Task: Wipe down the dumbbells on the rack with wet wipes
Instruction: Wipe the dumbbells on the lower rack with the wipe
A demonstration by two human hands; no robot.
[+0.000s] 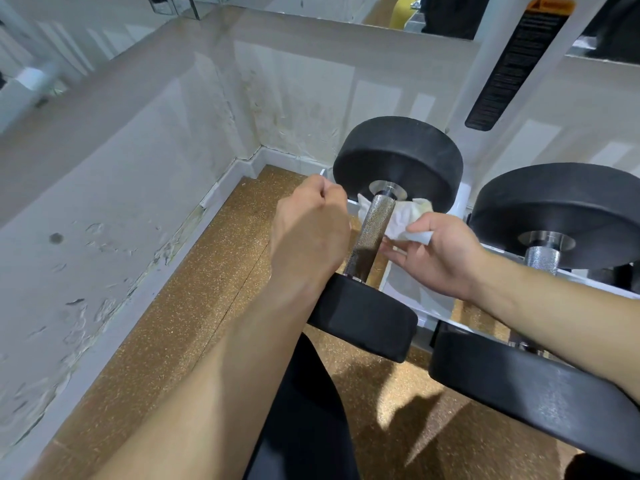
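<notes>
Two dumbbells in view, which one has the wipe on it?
The left dumbbell, nearest the wall corner: the white wipe passes behind its knurled handle, both hands at it. The right dumbbell has none.

You have one view only, worn on your head. It looks forward and steeply down, close over the rack's [433, 308] left end, toward the wall corner [258, 152].

Knurled metal handle [372, 233], matt black heads [398, 157] — crumpled white wipe [401, 220]
</notes>
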